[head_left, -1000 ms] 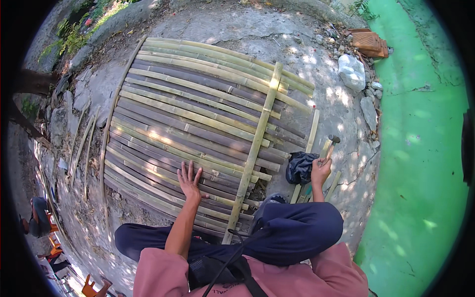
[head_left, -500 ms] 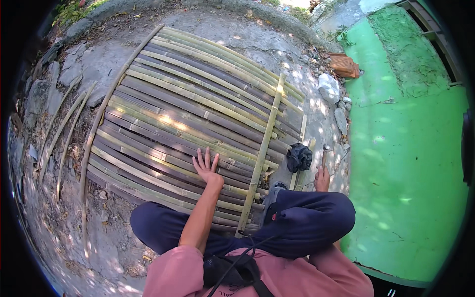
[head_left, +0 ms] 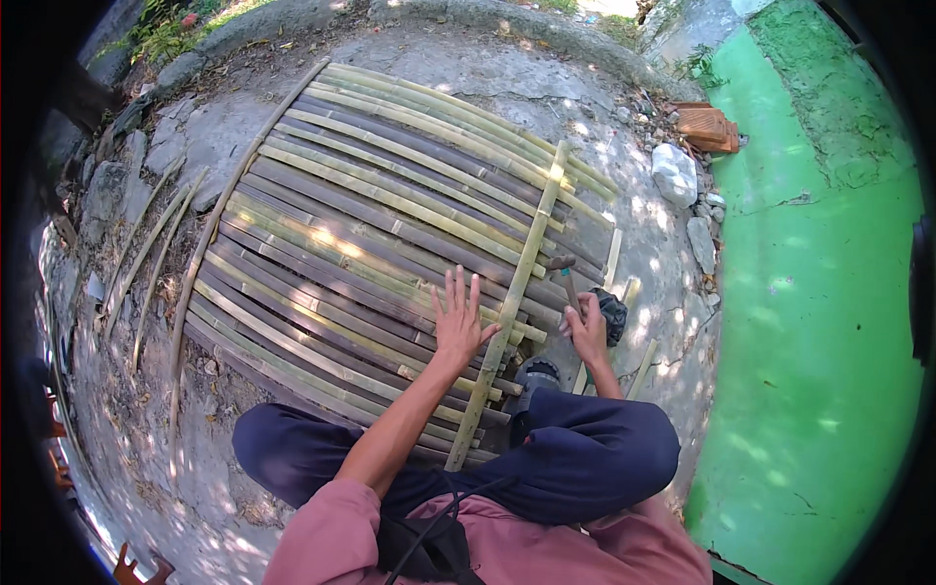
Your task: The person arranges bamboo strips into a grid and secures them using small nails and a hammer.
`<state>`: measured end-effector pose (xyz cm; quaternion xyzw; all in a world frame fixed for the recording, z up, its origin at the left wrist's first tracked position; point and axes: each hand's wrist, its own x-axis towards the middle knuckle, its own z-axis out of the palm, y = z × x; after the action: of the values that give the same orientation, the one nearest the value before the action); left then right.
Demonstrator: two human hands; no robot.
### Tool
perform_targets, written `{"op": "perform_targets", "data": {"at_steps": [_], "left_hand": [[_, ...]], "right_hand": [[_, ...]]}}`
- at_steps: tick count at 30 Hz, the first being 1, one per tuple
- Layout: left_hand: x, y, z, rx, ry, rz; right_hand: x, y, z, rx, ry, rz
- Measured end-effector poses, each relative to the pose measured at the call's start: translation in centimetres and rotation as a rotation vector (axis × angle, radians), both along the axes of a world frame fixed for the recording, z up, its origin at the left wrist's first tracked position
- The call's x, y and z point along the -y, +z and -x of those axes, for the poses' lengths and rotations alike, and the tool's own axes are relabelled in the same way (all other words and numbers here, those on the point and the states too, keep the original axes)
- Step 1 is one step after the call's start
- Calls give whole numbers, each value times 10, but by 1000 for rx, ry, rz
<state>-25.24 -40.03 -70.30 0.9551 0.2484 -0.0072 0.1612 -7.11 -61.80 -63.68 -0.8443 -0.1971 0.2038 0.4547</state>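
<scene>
Long bamboo slats (head_left: 370,234) lie side by side on the ground, with a bamboo crosspiece (head_left: 529,255) over their right ends. My left hand (head_left: 458,327) is spread over the slats, its thumb by the crosspiece; whether the palm presses down I cannot tell. A hammer (head_left: 572,290) is in my right hand (head_left: 588,333), fingers wrapped round its handle. Its head is raised near the crosspiece. Just behind the right hand sits a crumpled black plastic bag (head_left: 613,314), partly hidden by the hand.
A bamboo pole (head_left: 232,192) borders the slats' left ends. Loose thin strips (head_left: 156,255) lie farther left. Beyond the right side are a white stone-like lump (head_left: 675,175), orange-brown tiles (head_left: 706,128) and a green wall (head_left: 809,292). My shoe (head_left: 537,373) rests near the crosspiece.
My right hand has brought the hammer up and left, from beside my knee to the crosspiece. My left hand has shifted right and farther away along the slats, fingers still spread.
</scene>
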Motion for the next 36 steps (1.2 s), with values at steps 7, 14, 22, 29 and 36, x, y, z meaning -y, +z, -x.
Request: {"op": "perform_targets", "data": {"at_steps": [7, 14, 22, 29, 36], "left_hand": [[21, -17, -86, 171, -75, 7], [-11, -36, -109, 160, -100, -2], [-10, -28, -114, 147, -110, 40], [-13, -31, -116, 160, -101, 26], [-12, -32, -110, 133, -104, 7]], "right_hand": [[-17, -17, -26, 368, 159, 107], [-22, -31, -23, 328, 196, 224], [-13, -48, -27, 356, 242, 252], [-7, -54, -24, 387, 243, 204], [-24, -16, -20, 425, 179, -6]]}}
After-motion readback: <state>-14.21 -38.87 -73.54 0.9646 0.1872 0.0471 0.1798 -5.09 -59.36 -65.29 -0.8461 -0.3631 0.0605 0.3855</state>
